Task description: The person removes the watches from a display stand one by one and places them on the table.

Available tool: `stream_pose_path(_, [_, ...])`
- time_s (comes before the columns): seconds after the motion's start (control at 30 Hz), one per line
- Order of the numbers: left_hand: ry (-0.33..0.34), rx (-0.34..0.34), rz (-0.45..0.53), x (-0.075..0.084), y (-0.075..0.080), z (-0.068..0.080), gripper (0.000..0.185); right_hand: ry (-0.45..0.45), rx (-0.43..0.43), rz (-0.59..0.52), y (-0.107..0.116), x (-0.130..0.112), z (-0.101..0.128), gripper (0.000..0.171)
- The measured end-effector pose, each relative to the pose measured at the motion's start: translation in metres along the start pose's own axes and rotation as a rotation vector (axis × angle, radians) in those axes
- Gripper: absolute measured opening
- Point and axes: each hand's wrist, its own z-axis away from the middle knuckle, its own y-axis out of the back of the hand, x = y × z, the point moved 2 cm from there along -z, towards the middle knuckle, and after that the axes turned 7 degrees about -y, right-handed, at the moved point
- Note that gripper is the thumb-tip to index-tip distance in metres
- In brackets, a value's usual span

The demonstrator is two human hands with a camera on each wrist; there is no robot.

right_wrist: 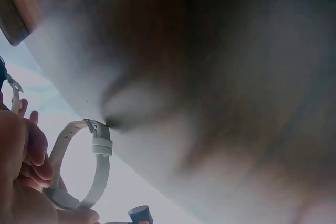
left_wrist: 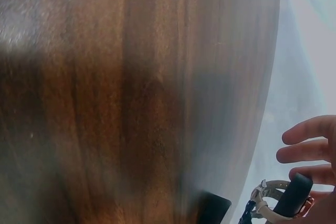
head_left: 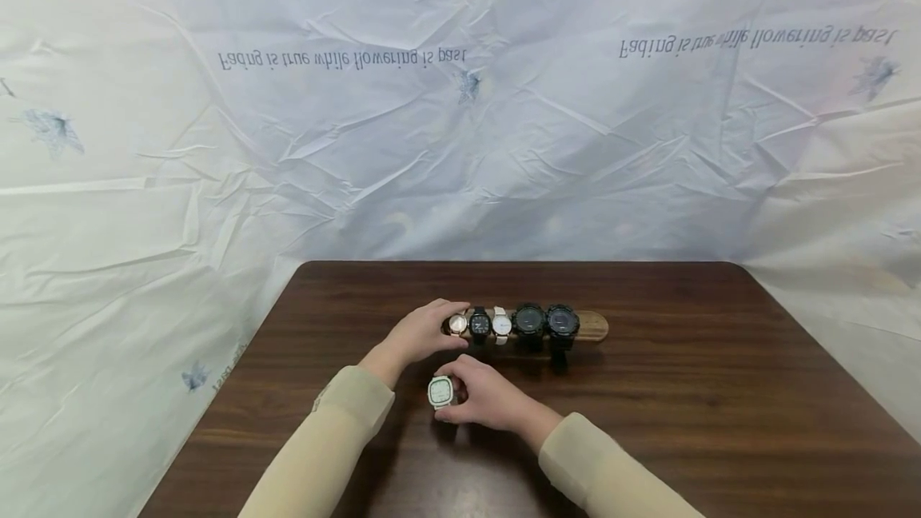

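A wooden watch bar (head_left: pixel 592 327) lies across the middle of the dark table (head_left: pixel 647 422). On it sit a rose-gold watch (head_left: pixel 458 324), a black watch (head_left: pixel 480 324), a white watch (head_left: pixel 501 324) and two large black watches (head_left: pixel 528 320) (head_left: pixel 562 320). My left hand (head_left: pixel 423 332) curls round the bar's left end and holds the rose-gold watch; its fingers (left_wrist: pixel 310 145) and the straps (left_wrist: pixel 273 205) show in the left wrist view. My right hand (head_left: pixel 484 401) grips a white square watch (head_left: pixel 440 391) just above the table, in front of the bar. Its white strap loop (right_wrist: pixel 98 165) shows beside my right hand (right_wrist: pixel 21 177).
A crumpled white printed cloth (head_left: pixel 460 142) hangs behind and around the table. Bare tabletop lies to the right and the left of the hands. The table's far edge (head_left: pixel 518 263) runs just behind the bar. The bar's end (right_wrist: pixel 13 14) is seen in the right wrist view.
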Motion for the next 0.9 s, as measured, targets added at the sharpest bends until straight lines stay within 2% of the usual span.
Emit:
stream_pose_path(0.27, [0.003,0.002,0.022,-0.004,-0.002,0.001,0.065,0.024,0.008,0.032,-0.010,-0.005,-0.012,0.041])
stream_pose_path(0.6, [-0.014,0.010,0.112,-0.009,-0.002,0.001,0.067,0.055,0.005,0.090,-0.015,-0.009,-0.014,0.038])
stream_pose_path(0.9, [-0.025,0.002,0.153,-0.011,-0.004,-0.001,0.066,0.037,-0.003,0.254,-0.028,-0.011,-0.026,0.038])
